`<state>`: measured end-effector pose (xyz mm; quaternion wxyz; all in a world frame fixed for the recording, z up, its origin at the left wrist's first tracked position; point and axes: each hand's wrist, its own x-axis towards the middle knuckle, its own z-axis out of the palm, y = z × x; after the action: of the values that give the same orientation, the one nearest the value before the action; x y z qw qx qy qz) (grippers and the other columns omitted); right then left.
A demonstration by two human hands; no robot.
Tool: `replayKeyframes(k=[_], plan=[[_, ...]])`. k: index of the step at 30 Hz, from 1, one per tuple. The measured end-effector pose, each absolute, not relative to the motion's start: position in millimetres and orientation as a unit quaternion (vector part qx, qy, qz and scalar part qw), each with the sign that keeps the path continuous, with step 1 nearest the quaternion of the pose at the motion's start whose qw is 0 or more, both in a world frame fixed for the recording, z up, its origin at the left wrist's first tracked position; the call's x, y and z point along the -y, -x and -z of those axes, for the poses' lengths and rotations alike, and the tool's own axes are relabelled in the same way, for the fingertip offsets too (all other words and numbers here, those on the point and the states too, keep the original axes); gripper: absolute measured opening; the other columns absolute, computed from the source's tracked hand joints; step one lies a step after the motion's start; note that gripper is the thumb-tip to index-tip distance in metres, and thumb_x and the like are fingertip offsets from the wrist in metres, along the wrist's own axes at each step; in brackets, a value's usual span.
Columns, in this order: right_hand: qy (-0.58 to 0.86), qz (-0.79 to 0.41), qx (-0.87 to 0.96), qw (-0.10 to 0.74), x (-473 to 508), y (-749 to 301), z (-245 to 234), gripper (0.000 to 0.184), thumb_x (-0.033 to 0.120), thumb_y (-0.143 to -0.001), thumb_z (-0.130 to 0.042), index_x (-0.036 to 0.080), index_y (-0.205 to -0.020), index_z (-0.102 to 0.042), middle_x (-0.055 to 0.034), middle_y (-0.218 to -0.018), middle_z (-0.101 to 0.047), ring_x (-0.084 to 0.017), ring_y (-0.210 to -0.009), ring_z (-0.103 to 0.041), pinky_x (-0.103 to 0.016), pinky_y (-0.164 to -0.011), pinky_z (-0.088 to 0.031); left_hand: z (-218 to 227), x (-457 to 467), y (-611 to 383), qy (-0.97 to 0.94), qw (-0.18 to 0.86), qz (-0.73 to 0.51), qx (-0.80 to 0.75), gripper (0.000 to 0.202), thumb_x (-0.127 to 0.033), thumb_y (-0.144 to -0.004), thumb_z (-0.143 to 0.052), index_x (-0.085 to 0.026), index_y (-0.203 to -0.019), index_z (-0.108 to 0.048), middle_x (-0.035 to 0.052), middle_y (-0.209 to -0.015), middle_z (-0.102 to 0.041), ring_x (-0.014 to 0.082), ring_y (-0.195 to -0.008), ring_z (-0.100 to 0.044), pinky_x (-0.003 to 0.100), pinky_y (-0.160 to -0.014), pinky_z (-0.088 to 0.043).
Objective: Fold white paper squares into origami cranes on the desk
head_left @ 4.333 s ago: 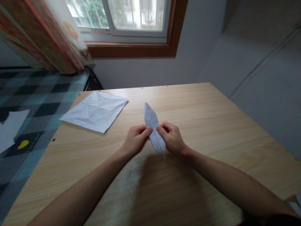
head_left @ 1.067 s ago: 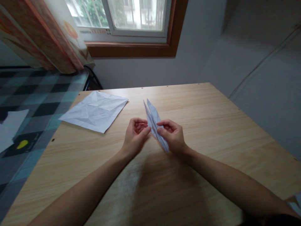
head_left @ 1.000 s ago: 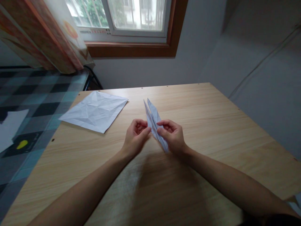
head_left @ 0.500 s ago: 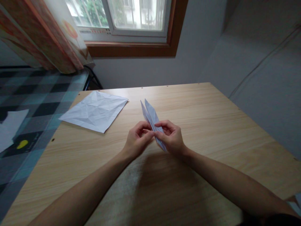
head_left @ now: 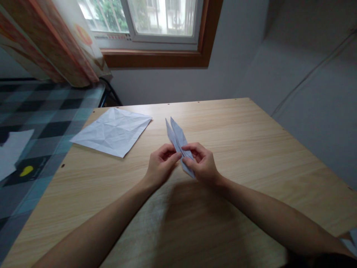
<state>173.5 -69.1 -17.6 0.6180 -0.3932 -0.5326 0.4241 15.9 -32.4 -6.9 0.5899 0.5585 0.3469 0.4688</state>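
A narrow piece of folded white paper is held above the wooden table. Its far end splits into two pointed flaps with a gap between them. My right hand pinches the right side of it, thumb and index finger on the near half. On the other side, my left hand is closed on its left edge, thumb on top; the fingers behind the paper are partly hidden. Toward the back left of the table lies a creased sheet of white paper, opened flat.
To the left is a bed or table with a checked cloth, holding a white paper piece. A curtain hangs beside the window. Something pale shows at the right edge.
My left thumb has shifted slightly left, away from my right thumb. The folded paper has moved a little left and turned slightly, showing more of its near end.
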Motion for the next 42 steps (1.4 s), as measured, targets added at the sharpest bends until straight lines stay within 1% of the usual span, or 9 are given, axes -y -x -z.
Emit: replayKeyframes(k=[4,9,14,19,21,23,28,37,42], plan=[[0.407,-0.429,0.516,0.62,69,-173,17,0.02,0.025,-0.078,-0.069,0.021,-0.098,-0.069,-0.0022,-0.093,-0.07,-0.015,-0.078,-0.067,-0.03,-0.072,-0.057,7,33,-17,-0.552,0.58,-0.479,-0.36,0.022,-0.033,-0.073,-0.077,-0.016,-0.085,-0.071,0.0052,-0.086,-0.072,0.0187,-0.08,-0.065,0.031,-0.073,-0.053],[0.424,-0.456,0.479,0.619,69,-171,16,0.017,0.028,-0.079,-0.066,0.021,-0.095,-0.067,0.0001,-0.078,-0.068,-0.013,-0.062,-0.061,-0.024,-0.054,-0.05,4,34,-20,-0.54,0.56,-0.509,-0.368,0.019,-0.026,-0.071,-0.077,-0.016,-0.083,-0.067,0.0026,-0.081,-0.071,0.0148,-0.073,-0.064,0.027,-0.07,-0.051],[0.41,-0.467,0.451,0.64,67,-170,17,0.022,0.026,-0.078,-0.069,0.023,-0.098,-0.062,0.0016,-0.078,-0.067,-0.012,-0.067,-0.064,-0.022,-0.058,-0.051,0,34,-22,-0.523,0.56,-0.526,-0.37,0.026,-0.021,-0.067,-0.078,-0.017,-0.084,-0.059,-0.0008,-0.076,-0.068,0.0109,-0.066,-0.063,0.023,-0.065,-0.05],[0.424,-0.482,0.433,0.632,64,-172,18,0.041,0.029,-0.076,-0.073,0.024,-0.114,-0.058,0.0042,-0.074,-0.065,-0.011,-0.062,-0.062,-0.022,-0.055,-0.049,1,33,-22,-0.51,0.582,-0.523,-0.357,0.033,-0.018,-0.066,-0.078,-0.019,-0.083,-0.05,-0.0016,-0.073,-0.069,0.0106,-0.064,-0.063,0.023,-0.063,-0.05],[0.44,-0.49,0.428,0.62,64,-172,17,0.038,0.033,-0.075,-0.075,0.021,-0.109,-0.063,0.0038,-0.07,-0.064,-0.011,-0.059,-0.06,-0.022,-0.053,-0.047,2,34,-22,-0.51,0.592,-0.516,-0.351,0.032,-0.017,-0.067,-0.077,-0.019,-0.081,-0.049,-0.0018,-0.073,-0.069,0.0101,-0.064,-0.063,0.022,-0.063,-0.049],[0.458,-0.494,0.426,0.604,64,-172,16,0.03,0.039,-0.074,-0.075,0.018,-0.095,-0.066,0.0022,-0.068,-0.065,-0.012,-0.057,-0.059,-0.023,-0.052,-0.046,2,35,-22,-0.512,0.602,-0.508,-0.341,0.031,-0.017,-0.068,-0.077,-0.018,-0.08,-0.048,-0.0025,-0.072,-0.067,0.0093,-0.063,-0.062,0.021,-0.061,-0.048],[0.476,-0.49,0.441,0.582,65,-173,11,0.028,0.044,-0.076,-0.071,0.018,-0.072,-0.063,0.0017,-0.064,-0.062,-0.011,-0.055,-0.054,-0.023,-0.05,-0.041,3,37,-22,-0.519,0.615,-0.498,-0.323,0.028,-0.017,-0.071,-0.074,-0.019,-0.076,-0.047,-0.0068,-0.064,-0.059,0.0061,-0.055,-0.053,0.018,-0.054,-0.042],[0.479,-0.478,0.469,0.567,68,-174,7,0.03,0.042,-0.074,-0.07,0.019,-0.063,-0.055,0.0052,-0.055,-0.049,-0.008,-0.05,-0.042,-0.022,-0.046,-0.031,6,36,-23,-0.519,0.618,-0.493,-0.325,0.032,-0.022,-0.075,-0.074,-0.02,-0.078,-0.042,-0.009,-0.059,-0.053,0.005,-0.048,-0.044,0.017,-0.047,-0.033],[0.482,-0.488,0.457,0.566,67,-173,9,0.032,0.047,-0.074,-0.072,0.019,-0.07,-0.058,0.0043,-0.058,-0.054,-0.01,-0.051,-0.046,-0.022,-0.048,-0.036,7,37,-22,-0.539,0.627,-0.466,-0.315,0.03,-0.023,-0.077,-0.072,-0.02,-0.076,-0.042,-0.0086,-0.058,-0.052,0.0052,-0.048,-0.045,0.017,-0.047,-0.033]])
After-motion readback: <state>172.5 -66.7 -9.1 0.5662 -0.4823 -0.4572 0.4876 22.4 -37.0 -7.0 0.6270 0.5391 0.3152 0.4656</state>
